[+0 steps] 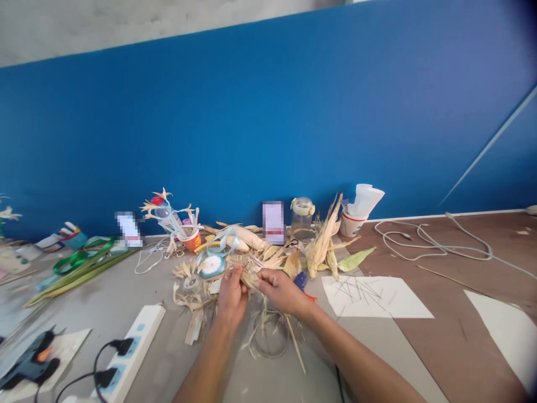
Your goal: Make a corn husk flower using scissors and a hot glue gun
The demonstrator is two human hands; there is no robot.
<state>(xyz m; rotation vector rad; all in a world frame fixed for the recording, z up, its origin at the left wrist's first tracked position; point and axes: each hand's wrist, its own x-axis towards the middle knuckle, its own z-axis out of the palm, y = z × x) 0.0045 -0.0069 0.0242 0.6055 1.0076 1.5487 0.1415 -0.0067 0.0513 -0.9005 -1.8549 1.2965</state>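
My left hand (232,295) and my right hand (283,289) are close together over the middle of the table. Both have their fingers closed on a piece of dried corn husk (250,279), which spans the gap between them. Loose husk scraps lie around and behind the hands. A light blue ribbon spool (212,266) and a roll of clear tape (192,282) are left of my left hand. Below the hands lies a coil of thin wire (272,336). Something dark blue (300,281) sits just past my right hand, partly hidden.
At left are a power strip (136,341) with black plugs, a glue gun (31,358) and long green leaves (79,277). White paper (403,302) with thin sticks lies at right. Along the blue wall stand a jar (302,218), paper cups and upright husks (323,246).
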